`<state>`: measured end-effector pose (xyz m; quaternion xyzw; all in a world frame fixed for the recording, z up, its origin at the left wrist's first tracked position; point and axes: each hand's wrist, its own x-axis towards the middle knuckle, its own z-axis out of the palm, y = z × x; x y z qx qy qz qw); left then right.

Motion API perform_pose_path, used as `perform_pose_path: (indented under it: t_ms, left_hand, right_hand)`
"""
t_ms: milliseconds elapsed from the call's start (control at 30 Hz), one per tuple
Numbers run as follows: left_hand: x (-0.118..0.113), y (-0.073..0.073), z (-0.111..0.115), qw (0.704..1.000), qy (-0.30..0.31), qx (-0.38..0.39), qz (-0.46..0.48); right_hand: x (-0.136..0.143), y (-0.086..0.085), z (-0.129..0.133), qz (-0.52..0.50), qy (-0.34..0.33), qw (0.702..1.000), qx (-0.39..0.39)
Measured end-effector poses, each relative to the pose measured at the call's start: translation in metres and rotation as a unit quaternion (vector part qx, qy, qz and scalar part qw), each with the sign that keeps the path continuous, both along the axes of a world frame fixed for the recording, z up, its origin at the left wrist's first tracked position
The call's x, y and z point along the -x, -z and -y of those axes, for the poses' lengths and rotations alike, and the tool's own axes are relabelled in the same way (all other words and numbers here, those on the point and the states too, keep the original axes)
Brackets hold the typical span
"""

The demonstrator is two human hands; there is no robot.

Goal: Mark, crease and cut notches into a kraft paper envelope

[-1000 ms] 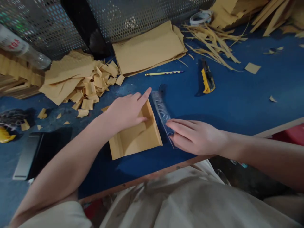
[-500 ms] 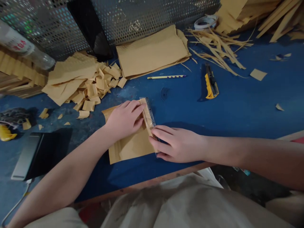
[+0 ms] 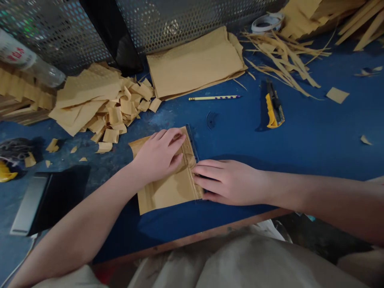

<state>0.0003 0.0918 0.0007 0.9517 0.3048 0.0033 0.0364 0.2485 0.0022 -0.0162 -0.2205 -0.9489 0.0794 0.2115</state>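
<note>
Two hands (image 3: 157,155) (image 3: 229,182) on creased brown paper (image 3: 168,191) and a transparent ruler (image 3: 189,150)

Dim over my blue tabletop (image 3: 315,136); my right hand (image 3: 234,182) and forearm (image 3: 288,188) throw a soft shadow on their far side; bright specks dot the perforated metal panel (image 3: 192,18); outer edges look soft.

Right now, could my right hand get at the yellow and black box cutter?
Probably yes: nothing visible stands between your right hand and the box cutter, though that hand is on the clear plastic ruler.
</note>
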Motion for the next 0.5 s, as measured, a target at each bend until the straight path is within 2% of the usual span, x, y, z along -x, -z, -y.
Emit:
perform_pose_path:
  t_ms: [233, 500]
  left_hand:
    - [0.0, -0.005, 0.004, 1.0, 0.005, 0.025, -0.014]
    - [-0.005, -0.01, 0.014, 0.996, -0.022, 0.062, -0.06]
  right_hand:
    - [0.0, 0.006, -0.003, -0.003, 0.064, 0.997, 0.049]
    - [0.001, 0.008, -0.006, -0.003, 0.059, 0.996, 0.068]
